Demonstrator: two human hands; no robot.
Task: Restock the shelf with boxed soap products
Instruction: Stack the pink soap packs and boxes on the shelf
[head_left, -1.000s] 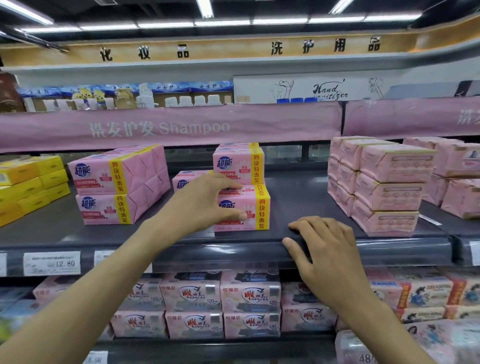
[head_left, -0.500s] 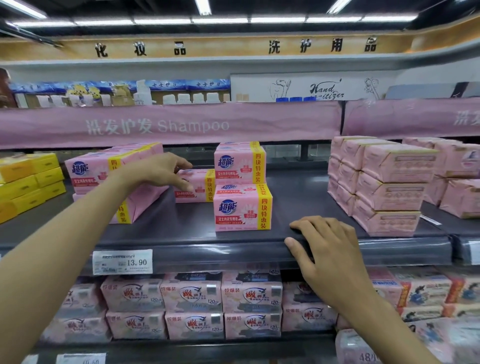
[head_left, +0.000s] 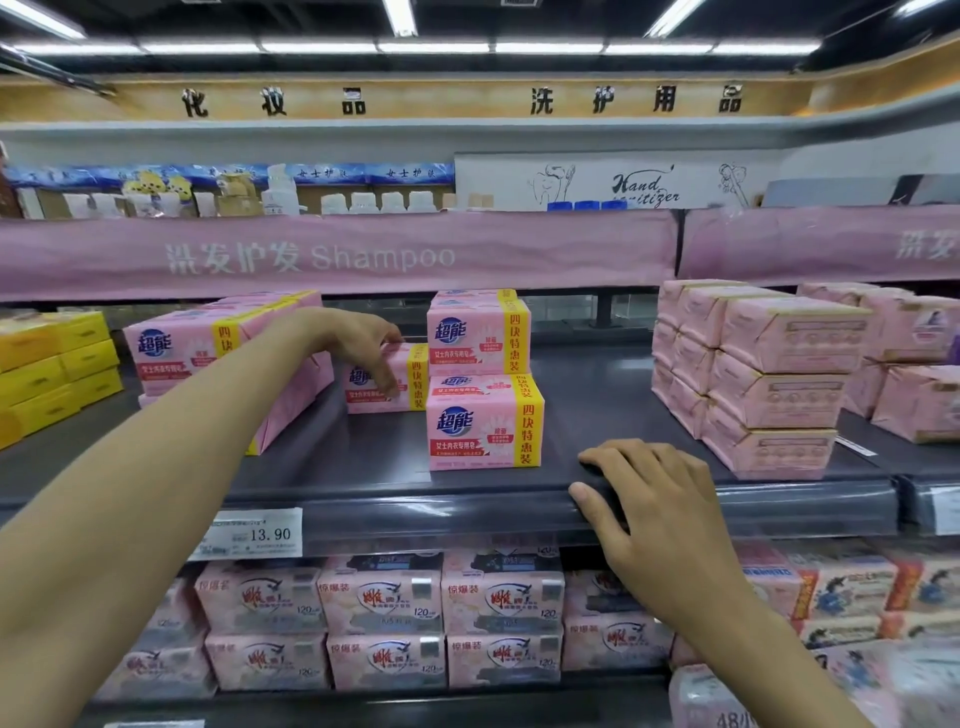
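Soap box (head_left: 415, 382): just left of front stack (head_left: 483, 431), long axis across shelf. Left hand (head_left: 358, 340) grips its top; right hand (head_left: 660, 514), right of stack, lies relaxed on shelf lip (head_left: 415, 512).

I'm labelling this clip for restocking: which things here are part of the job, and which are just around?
Job: left hand gripping rear pink soap box; front soap box; shelf under right hand.
Around: yellow boxes; price tag; Shampoo banner; lower-shelf soap packs.

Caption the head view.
Left hand grips a pink-and-yellow boxed soap pack on the dark shelf; right hand rests on its edge.
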